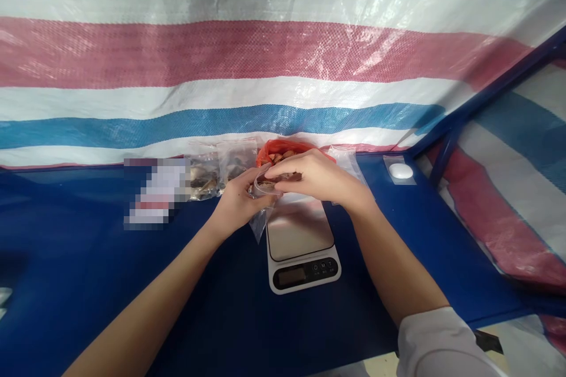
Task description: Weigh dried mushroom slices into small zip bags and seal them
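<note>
My left hand (241, 197) is closed around a clear plastic zip bag (259, 224), held above the far left part of a white kitchen scale (300, 230). The bag's mouth gapes, and brown bits show inside. At that mouth are the curled fingers of my right hand (313, 177); whatever lies between them is hidden. Just behind both hands sits a red plastic bag (305, 146), open, with brown dried pieces (277, 157) in it. The scale's display looks dark.
Clear bags of dried pieces (203, 179) stand left of my hands, beside a blurred packet (159, 191). Another clear bag (347, 159) lies behind my right wrist. A white oval object (400, 171) rests on the blue table (212, 306). Striped sheeting (265, 50) hangs behind.
</note>
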Motion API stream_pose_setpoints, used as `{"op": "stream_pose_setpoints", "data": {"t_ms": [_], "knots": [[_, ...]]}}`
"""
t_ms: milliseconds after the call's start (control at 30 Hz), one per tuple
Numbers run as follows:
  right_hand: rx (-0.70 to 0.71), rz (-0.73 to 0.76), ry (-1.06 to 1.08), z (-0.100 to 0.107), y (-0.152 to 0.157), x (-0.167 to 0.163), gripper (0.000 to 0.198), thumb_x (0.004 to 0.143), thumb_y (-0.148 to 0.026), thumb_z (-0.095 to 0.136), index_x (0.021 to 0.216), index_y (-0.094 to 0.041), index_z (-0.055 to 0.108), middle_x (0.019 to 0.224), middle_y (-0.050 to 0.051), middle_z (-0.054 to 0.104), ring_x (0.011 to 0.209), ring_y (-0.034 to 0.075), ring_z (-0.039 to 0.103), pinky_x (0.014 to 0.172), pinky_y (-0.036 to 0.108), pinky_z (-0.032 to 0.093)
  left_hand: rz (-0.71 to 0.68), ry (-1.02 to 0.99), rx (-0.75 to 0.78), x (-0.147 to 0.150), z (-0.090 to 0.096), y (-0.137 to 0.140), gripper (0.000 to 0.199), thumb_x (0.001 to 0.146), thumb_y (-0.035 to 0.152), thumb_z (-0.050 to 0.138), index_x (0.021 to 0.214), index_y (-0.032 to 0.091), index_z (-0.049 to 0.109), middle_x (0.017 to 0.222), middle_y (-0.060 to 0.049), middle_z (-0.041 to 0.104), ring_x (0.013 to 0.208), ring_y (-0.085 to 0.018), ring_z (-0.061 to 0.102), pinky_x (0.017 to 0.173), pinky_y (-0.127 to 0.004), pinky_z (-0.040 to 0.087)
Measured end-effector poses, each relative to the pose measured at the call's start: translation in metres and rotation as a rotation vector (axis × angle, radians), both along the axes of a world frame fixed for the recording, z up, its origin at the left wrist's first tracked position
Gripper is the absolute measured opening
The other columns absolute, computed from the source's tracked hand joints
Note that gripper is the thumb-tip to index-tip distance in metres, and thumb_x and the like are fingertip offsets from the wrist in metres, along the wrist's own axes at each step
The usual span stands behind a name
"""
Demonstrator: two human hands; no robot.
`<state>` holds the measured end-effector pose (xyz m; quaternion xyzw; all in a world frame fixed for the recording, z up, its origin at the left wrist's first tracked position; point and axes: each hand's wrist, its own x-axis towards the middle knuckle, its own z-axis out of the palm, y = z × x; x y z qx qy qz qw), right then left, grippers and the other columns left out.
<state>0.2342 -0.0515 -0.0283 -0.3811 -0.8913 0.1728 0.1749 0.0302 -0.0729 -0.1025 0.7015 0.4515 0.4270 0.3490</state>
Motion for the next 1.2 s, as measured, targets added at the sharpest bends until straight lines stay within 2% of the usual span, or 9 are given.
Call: {"op": "stream_pose_setpoints", "data": {"t_ms": [67,100,233,300,433,567,800,967,1200], "knots": [[-0.074,0.099,0.106,-0.001,0.004,0.009,0.021,0.095,-0.022,0.061,0.107,-0.025,0.078,0.102,-0.001,0.076,0.084,0.014,0.068,0.08,0.026,0.05,0.008,-0.027,-0.025,-0.001,0.0,0.0,0.056,0.075,0.044,0.082,0.123,0.019,0.07,0.114,-0.011,0.075,0.105,-0.03,0.07,0.098,-0.044,0.054],[-0.076,0.096,0.131,-0.002,0.007,0.014,0.023,0.095,-0.022,0.06,0.11,-0.025,0.078,0.105,0.0,0.076,0.087,0.015,0.069,0.083,0.028,0.051,0.014,-0.04,-0.04,-0.001,0.0,0.0,0.056,0.075,0.045,0.082,0.123,0.019,0.07,0.114,-0.011,0.075,0.107,-0.03,0.07,0.101,-0.046,0.053],[-0.046,-0.031,0.1,-0.007,0.018,0.03,0.028,0.094,-0.023,0.06,0.116,-0.027,0.077,0.114,0.002,0.076,0.102,0.021,0.07,0.092,0.035,0.052,0.041,-0.095,-0.088,-0.005,0.001,0.0,0.064,0.077,0.046,0.081,0.132,0.017,0.065,0.113,-0.011,0.077,0.115,-0.031,0.068,0.109,-0.05,0.048],[-0.039,-0.07,0.053,-0.012,0.022,0.032,0.028,0.093,-0.022,0.061,0.114,-0.027,0.077,0.112,0.002,0.077,0.1,0.02,0.07,0.091,0.033,0.051,0.037,-0.123,-0.107,-0.008,0.003,0.001,0.068,0.077,0.046,0.081,0.135,0.017,0.063,0.114,-0.011,0.077,0.115,-0.031,0.069,0.108,-0.05,0.05],[-0.04,-0.102,-0.145,-0.028,0.027,0.022,0.022,0.094,-0.02,0.059,0.1,-0.023,0.079,0.097,0.002,0.078,0.084,0.017,0.069,0.076,0.028,0.047,0.015,-0.136,-0.114,-0.012,0.007,0.002,0.069,0.078,0.048,0.081,0.137,0.018,0.061,0.114,-0.01,0.078,0.111,-0.031,0.071,0.105,-0.05,0.053],[0.023,-0.155,-0.318,-0.042,0.026,0.005,0.022,0.097,-0.027,0.056,0.101,-0.022,0.077,0.106,0.006,0.077,0.094,0.021,0.068,0.071,0.028,0.044,0.013,-0.105,-0.086,-0.014,0.011,0.002,0.063,0.079,0.048,0.08,0.133,0.019,0.065,0.112,-0.008,0.079,0.113,-0.03,0.071,0.108,-0.048,0.051],[0.108,-0.172,-0.385,-0.052,0.02,-0.011,0.035,0.1,-0.036,0.051,0.124,-0.019,0.07,0.131,0.011,0.069,0.119,0.028,0.062,0.083,0.034,0.052,0.037,-0.098,-0.107,-0.014,0.013,0.001,0.068,0.077,0.052,0.081,0.134,0.019,0.065,0.112,-0.009,0.079,0.116,-0.032,0.069,0.111,-0.052,0.048],[0.125,-0.187,-0.422,-0.06,0.021,-0.011,0.039,0.096,-0.042,0.056,0.125,-0.021,0.07,0.137,0.011,0.064,0.116,0.031,0.062,0.079,0.036,0.054,0.019,-0.114,-0.105,-0.015,0.01,0.002,0.068,0.078,0.049,0.081,0.136,0.018,0.063,0.114,-0.01,0.078,0.117,-0.032,0.069,0.111,-0.051,0.048],[0.123,-0.203,-0.439,-0.064,0.022,-0.011,0.038,0.097,-0.037,0.052,0.129,-0.024,0.068,0.139,0.011,0.061,0.118,0.031,0.06,0.075,0.035,0.055,0.03,-0.107,-0.125,-0.015,0.009,0.002,0.071,0.076,0.052,0.082,0.136,0.018,0.064,0.114,-0.01,0.078,0.114,-0.032,0.07,0.108,-0.049,0.05]]}}
